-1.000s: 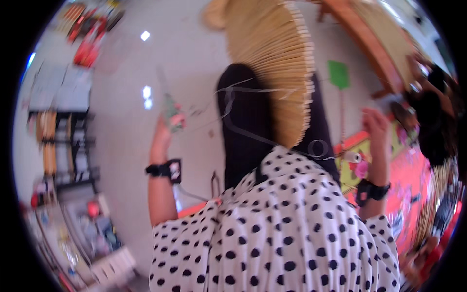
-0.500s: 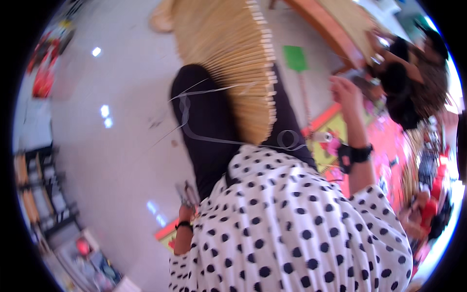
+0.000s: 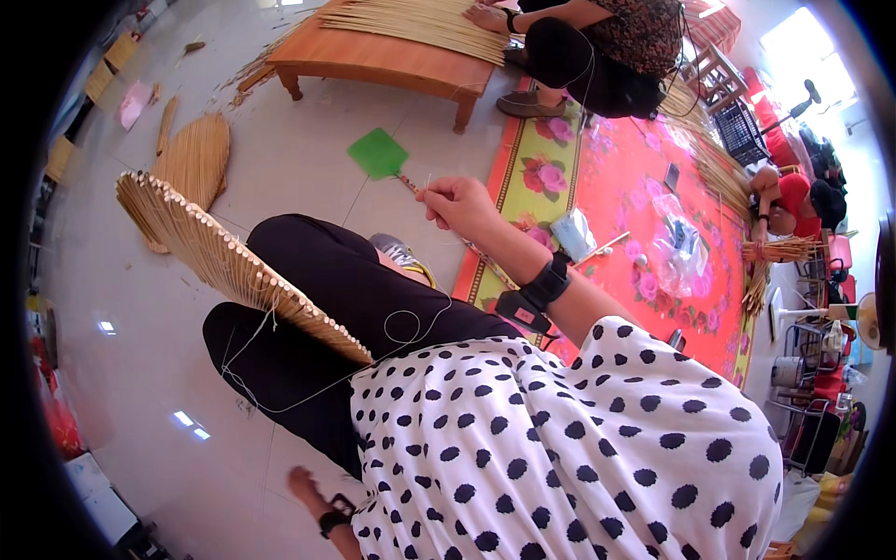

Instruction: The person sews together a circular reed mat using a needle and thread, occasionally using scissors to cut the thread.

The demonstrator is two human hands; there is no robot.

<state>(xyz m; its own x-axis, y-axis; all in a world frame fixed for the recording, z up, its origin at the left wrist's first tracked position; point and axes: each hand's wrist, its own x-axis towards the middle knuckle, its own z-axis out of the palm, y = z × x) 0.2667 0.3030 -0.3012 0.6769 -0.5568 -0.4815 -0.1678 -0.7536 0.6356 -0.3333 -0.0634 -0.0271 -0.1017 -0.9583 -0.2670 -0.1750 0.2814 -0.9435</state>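
A fan-shaped panel of straw-coloured stalks lies tilted across my lap, its row of cut ends facing me. Thin pale thread is tied at its edge and loops loosely over my dark trousers. My right hand is raised beyond my knee, fingers pinched together; fine wisps of thread show at the fingertips. Low at my left side, my left hand hangs away from the panel, over the floor. Motion smears its fingers, so its hold cannot be made out.
A green fly swatter lies past my right hand. Another stalk panel rests on the floor. At a low wooden table a person handles stalks. On the floral mat are a tissue pack and plastic bag. Another person sits far right.
My view has swung right, so the panel now appears farther left. My right hand stays raised and pinched. The scissors-like tool seen at my left hand before no longer shows.
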